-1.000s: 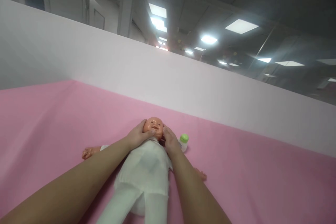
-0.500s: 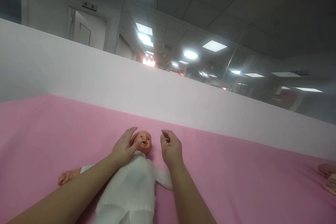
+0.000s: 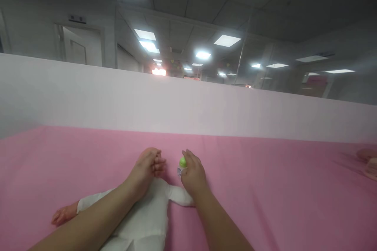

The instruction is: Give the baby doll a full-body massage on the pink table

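A baby doll in a white cloth suit (image 3: 147, 219) lies on its back on a pink surface. My left hand (image 3: 150, 166) is over the doll's face, its fingers loosely bent and apart, and no object shows in it. It covers most of the doll's head (image 3: 149, 150). To the right of the head, my right hand (image 3: 194, 170) is closed on a small bottle with a green rounded top (image 3: 183, 161). A pale or clear part shows below the green top; the rest is behind my fingers. My right forearm hides the hand at the end of the doll's arm.
Pink sheeting (image 3: 235, 188) covers the surface. A long white wall (image 3: 188, 106) rises along its far side. At the far right edge lie peach-coloured objects (image 3: 371, 166), cut off by the frame. Behind the wall are a door and ceiling lights.
My left hand has rolled over the doll's face, its fingers now bent. My right hand has turned, and the green top has come into sight in it. The view has levelled.
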The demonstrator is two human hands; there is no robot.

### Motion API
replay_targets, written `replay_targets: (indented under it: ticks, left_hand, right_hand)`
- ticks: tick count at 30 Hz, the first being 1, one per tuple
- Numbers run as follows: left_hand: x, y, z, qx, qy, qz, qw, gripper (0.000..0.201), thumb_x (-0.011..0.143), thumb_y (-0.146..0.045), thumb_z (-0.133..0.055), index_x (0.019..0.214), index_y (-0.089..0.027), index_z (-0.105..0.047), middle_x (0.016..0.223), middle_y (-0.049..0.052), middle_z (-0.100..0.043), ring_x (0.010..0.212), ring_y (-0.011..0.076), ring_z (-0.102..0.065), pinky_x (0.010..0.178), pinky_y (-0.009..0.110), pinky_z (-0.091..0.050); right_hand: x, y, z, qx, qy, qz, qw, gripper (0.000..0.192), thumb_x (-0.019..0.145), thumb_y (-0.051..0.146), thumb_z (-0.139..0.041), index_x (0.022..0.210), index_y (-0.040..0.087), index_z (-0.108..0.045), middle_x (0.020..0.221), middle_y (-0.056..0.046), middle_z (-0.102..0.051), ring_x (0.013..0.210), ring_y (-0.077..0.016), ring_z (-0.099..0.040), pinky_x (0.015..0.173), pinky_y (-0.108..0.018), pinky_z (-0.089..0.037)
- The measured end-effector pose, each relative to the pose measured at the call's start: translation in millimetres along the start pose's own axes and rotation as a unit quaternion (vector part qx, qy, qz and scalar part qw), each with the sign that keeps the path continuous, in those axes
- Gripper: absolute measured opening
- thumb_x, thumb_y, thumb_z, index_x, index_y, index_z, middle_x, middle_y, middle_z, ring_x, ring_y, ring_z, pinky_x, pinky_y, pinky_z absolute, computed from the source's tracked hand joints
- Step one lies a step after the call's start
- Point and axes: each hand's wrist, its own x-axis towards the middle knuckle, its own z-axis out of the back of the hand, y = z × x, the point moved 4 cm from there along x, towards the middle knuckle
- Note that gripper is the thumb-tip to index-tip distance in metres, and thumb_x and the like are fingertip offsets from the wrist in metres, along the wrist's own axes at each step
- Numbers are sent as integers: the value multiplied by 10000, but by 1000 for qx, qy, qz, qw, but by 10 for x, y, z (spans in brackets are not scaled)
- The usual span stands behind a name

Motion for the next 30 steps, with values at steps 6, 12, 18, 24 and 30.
replay_targets:
  ticks: [6, 12, 18, 24, 30]
  left_hand:
    - [196, 255, -326, 18, 11, 177, 984, 310, 992, -463, -549, 1037, -157, -559, 772, 86, -688, 631, 201, -678, 660, 306, -546]
    - [450, 493, -464, 26, 8, 209, 978, 286, 995, -449, -541, 935, -170, -530, 759, 83, -669, 577, 184, -639, 622, 292, -532]
    - [513, 596, -444, -6, -4, 197, 980, 320, 984, -475, -553, 902, -165, -566, 696, 54, -642, 587, 183, -635, 591, 271, -527]
    - [291, 347, -291, -49, -40, 126, 990, 270, 982, -403, -582, 904, -146, -609, 651, 36, -626, 583, 162, -632, 611, 257, -532]
    - [73, 194, -66, -130, -38, 97, 986, 233, 994, -352, -549, 897, -150, -613, 703, 67, -675, 638, 174, -680, 655, 271, -554]
  right_hand:
    - [36, -7, -37, 10, 57, -29, 998, 701, 758, -8, -493, 1419, 202, -592, 1476, -75, -594, 1401, -239, -514, 1169, -407, -422]
    - [78, 27, -29, 3, 71, -36, 997, 554, 813, 37, -507, 1317, 209, -663, 1394, -88, -660, 1281, -265, -619, 1082, -420, -483]
    - [97, 5, -59, -14, 82, -47, 995, 494, 873, 111, -515, 1337, 225, -643, 1408, -94, -650, 1266, -282, -627, 1053, -433, -490]
    - [102, 24, -21, -29, 62, -37, 997, 536, 812, 80, -518, 1317, 187, -663, 1399, -113, -656, 1294, -292, -616, 1090, -448, -481]
    - [85, -74, -28, -43, 53, -14, 998, 509, 857, 134, -466, 1328, 171, -656, 1352, -125, -683, 1264, -307, -640, 1075, -492, -510]
